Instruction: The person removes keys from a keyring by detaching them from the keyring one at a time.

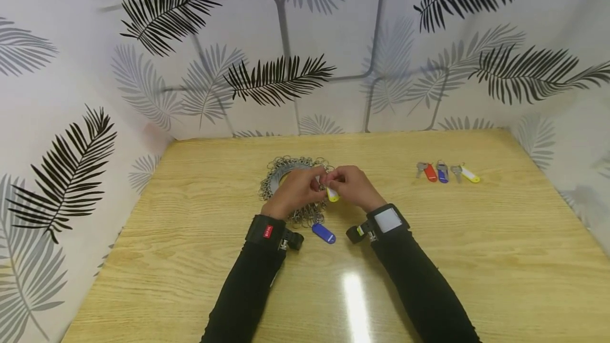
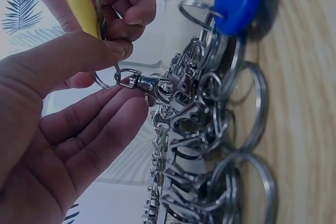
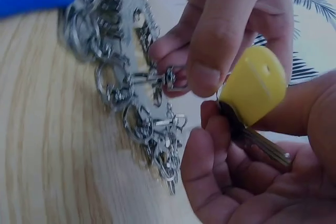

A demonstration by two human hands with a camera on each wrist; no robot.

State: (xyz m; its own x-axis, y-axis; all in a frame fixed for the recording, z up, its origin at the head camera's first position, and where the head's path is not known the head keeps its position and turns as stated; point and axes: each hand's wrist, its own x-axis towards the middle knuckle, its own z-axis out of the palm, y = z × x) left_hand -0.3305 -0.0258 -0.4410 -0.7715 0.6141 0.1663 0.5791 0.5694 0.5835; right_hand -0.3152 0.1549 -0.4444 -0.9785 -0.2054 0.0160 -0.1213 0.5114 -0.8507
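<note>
Pinching a clasp (image 2: 137, 82) at mid-frame, the left hand (image 1: 296, 189) meets the right hand (image 1: 351, 186), which grips a yellow-tagged key (image 3: 253, 88).

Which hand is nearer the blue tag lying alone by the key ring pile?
Left. The left hand is just up and left of the blue tag; the right hand sits farther off, up and right.

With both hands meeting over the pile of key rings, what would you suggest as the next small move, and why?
Probably ease the small ring of the yellow-tagged key into the swivel clasp. The left hand pinches that clasp, which sits at the edge of the key ring pile, and the right hand holds the key right beside it, but whether ring and clasp are already joined is unclear.
</note>
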